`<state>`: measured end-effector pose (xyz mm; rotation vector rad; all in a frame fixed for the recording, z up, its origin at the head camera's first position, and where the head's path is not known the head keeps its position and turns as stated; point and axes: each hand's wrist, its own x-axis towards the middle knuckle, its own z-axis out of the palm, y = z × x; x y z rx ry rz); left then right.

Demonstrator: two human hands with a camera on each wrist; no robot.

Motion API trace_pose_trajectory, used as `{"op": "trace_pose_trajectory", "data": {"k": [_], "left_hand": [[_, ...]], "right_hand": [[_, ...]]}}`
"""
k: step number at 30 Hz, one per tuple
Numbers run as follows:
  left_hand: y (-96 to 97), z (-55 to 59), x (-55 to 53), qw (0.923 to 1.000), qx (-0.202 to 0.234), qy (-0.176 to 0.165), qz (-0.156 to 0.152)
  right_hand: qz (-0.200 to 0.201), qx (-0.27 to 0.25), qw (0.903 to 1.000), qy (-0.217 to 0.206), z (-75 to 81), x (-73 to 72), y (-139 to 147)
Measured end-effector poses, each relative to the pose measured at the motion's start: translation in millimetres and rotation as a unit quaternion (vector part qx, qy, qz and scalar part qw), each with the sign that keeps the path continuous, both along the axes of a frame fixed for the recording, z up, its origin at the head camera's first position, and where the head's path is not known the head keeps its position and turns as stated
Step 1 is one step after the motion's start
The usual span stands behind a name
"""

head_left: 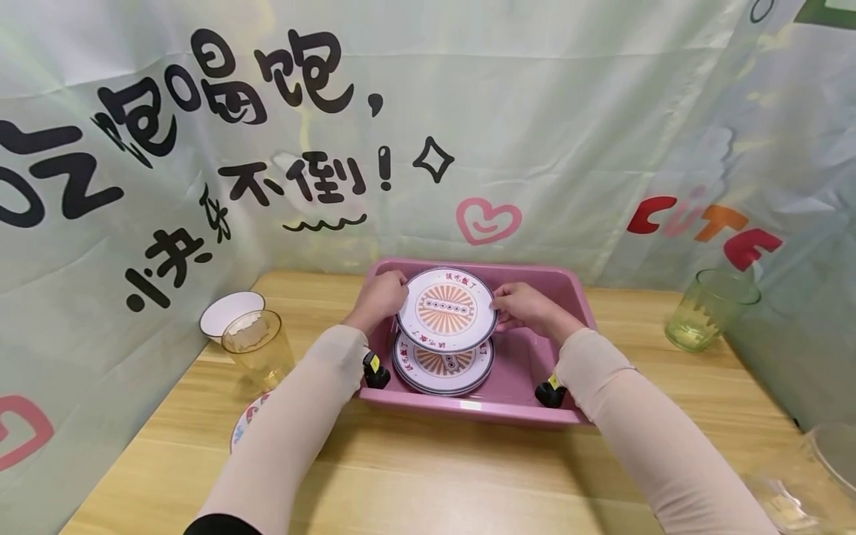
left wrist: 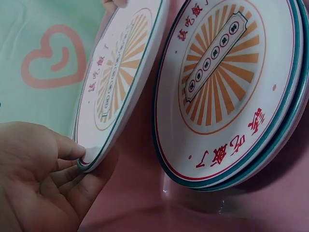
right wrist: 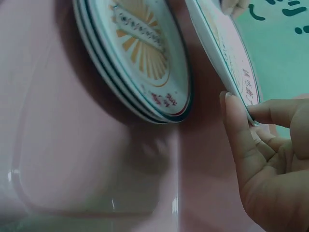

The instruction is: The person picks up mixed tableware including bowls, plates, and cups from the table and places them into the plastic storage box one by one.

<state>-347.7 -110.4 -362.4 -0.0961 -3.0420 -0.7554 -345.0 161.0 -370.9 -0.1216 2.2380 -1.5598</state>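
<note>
A round white plate (head_left: pixel 446 309) with an orange sunburst and red lettering is held up between both hands, tilted. My left hand (head_left: pixel 386 299) pinches its left rim, thumb on the face and fingers underneath, as the left wrist view shows. On the opposite rim my right hand (head_left: pixel 528 306) grips with thumb and fingers. Below and nearer the front, a stack of matching plates (left wrist: pixel 227 96) sits in a pink plastic basin (head_left: pixel 528 371), its lower plates mostly hidden. In the right wrist view, a gap separates the held plate (right wrist: pixel 227 53) from the stack.
Left of the basin are a white bowl (head_left: pixel 227 312), an amber glass (head_left: pixel 264 353) and a patterned plate (head_left: pixel 242 425) partly behind the sleeve. A green glass (head_left: pixel 702 319) stands at the right, a clear glass (head_left: pixel 816 475) at the front right. Printed cloth (head_left: pixel 568 134) hangs behind the wooden table (head_left: pixel 428 461).
</note>
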Motion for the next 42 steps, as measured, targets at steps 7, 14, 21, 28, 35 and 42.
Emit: {"op": "trace_pose_trajectory", "data": {"k": [7,14,21,28,35,42], "left_hand": [[1.4,-2.9,-0.6,0.9994,-0.029,-0.005,-0.02],[3.0,-5.3,-2.2,0.9951,-0.085,-0.023,-0.046],[2.4,-7.7,-0.9,0.9881,-0.134,-0.043,-0.062],[2.9,-7.8,0.4,0.9821,-0.156,-0.061,-0.086],[2.8,-7.6,2.6,0.975,-0.176,-0.072,-0.115],[2.6,-8.9,3.6,0.9717,-0.186,-0.081,-0.121]], "right_hand": [[0.006,0.026,0.9996,-0.001,-3.4,1.1,-1],[0.021,0.049,0.9985,-0.012,-3.7,2.6,-1],[0.043,0.063,0.9964,-0.037,-6.7,4.4,-3],[0.056,0.08,0.9939,-0.05,-7.8,9.3,-4],[0.07,0.095,0.9914,-0.056,-12.2,9.5,-4],[0.078,0.09,0.9908,-0.064,-17.0,8.5,-4]]}}
